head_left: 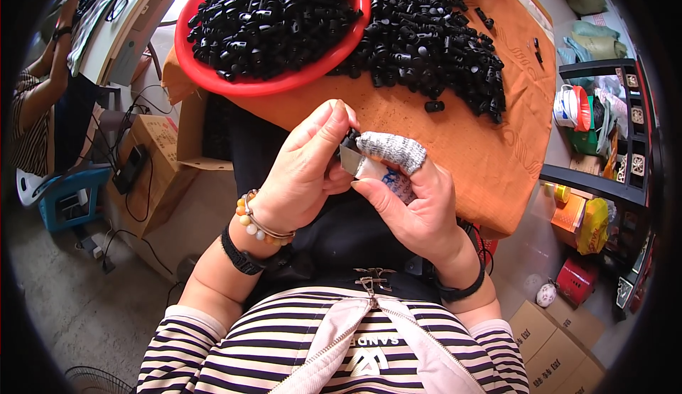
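Note:
My left hand (305, 159) pinches a small black plastic part (349, 139) between thumb and forefinger. In my right hand (415, 206) is a flat metal blade (349, 159) with a pale wrapped grip, its edge against or right beside the black part. Grey knitted finger covers (394, 149) sit on fingers of my right hand, and the thumb is bare. Both hands are raised in front of the table's near edge. Beyond them, a red basin (186, 56) is heaped with black parts like the one I hold.
An orange cloth covers the table (455, 156), with a pile of loose black parts (426, 46) beside the basin. A cardboard box (145, 156) and blue stool (67, 198) stand left, near another person's arm (53, 60). Right are a black shelf (597, 184) and cartons (554, 351).

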Tool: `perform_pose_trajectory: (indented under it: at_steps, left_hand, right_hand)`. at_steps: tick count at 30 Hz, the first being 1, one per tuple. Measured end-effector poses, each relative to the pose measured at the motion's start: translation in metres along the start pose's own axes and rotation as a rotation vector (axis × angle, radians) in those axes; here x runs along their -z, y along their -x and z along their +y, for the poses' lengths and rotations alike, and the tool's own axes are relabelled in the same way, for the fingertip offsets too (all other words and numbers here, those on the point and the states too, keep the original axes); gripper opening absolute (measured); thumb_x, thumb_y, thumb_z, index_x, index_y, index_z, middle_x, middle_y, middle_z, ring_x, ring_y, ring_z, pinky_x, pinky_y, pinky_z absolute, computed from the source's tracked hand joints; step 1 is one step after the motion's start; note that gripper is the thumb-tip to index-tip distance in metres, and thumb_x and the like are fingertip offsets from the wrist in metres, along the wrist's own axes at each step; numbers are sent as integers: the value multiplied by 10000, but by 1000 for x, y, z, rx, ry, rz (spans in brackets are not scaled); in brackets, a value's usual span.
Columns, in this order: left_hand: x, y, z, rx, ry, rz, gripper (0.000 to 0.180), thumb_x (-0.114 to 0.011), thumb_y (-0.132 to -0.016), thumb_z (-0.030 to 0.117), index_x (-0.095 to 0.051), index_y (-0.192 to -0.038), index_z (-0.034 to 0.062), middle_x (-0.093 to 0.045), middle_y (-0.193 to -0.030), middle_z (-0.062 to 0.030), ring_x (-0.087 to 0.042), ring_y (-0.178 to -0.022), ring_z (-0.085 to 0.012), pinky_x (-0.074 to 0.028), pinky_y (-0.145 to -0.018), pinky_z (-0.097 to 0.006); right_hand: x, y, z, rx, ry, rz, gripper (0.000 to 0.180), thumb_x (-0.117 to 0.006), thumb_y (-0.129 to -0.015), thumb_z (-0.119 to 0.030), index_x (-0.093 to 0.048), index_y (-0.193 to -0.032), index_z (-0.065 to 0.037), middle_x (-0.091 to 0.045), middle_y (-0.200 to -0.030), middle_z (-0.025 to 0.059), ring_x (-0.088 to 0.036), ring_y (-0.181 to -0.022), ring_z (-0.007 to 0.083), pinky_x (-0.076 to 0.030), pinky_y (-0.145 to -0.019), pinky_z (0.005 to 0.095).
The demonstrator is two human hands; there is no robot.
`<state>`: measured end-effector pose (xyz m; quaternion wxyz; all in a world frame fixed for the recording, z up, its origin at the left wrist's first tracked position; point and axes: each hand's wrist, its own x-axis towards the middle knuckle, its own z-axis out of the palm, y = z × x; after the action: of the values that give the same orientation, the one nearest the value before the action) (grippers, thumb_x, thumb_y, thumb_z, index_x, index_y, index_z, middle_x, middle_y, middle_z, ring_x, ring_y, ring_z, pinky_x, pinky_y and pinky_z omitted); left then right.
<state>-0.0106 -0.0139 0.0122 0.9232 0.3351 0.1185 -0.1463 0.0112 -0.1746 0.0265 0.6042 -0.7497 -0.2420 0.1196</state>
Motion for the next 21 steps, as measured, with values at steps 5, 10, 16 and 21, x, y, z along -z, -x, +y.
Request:
perform_pose_trajectory:
  at_steps: [5, 10, 16, 21]
  left_hand:
    - [-1, 0, -1, -5, -20, 42, 184, -430, -980, 275, -473, -894, 117, -377, -612, 59, -276, -478, -9, -211, -415, -168]
    - [2, -1, -1, -20, -28, 7, 207, -428, -979, 295, -473, -884, 116, -379, -600, 64, -267, -458, -10, -207, -409, -171]
    - [1, 0, 0, -20, -36, 20, 206, -423, -982, 290, -471, -880, 117, -369, -599, 64, -260, -457, -12, -205, -413, -175]
    - [1, 0, 0, -4, -32, 45, 199, -423, -982, 285, -472, -883, 119, -361, -608, 64, -264, -462, -12, -201, -418, -173]
  right_hand:
    - [0, -1, -1, 7, -11, -3, 328, -678, -794, -52, -575, -1102, -5, -638, -788, 82, -603, -647, 136, -479, -590, 247]
    - [0, 0, -2, -49, -36, -13, 292, -665, -812, -47, -587, -1088, 3, -629, -761, 57, -569, -625, 89, -467, -574, 229]
    - [-2, 1, 0, -58, -76, -9, 275, -650, -822, -36, -588, -1087, 2, -629, -761, 49, -571, -632, 83, -471, -580, 225]
    - [-2, 1, 1, -69, -97, -14, 277, -649, -823, -38, -586, -1090, 2, -633, -769, 48, -579, -640, 81, -478, -586, 227]
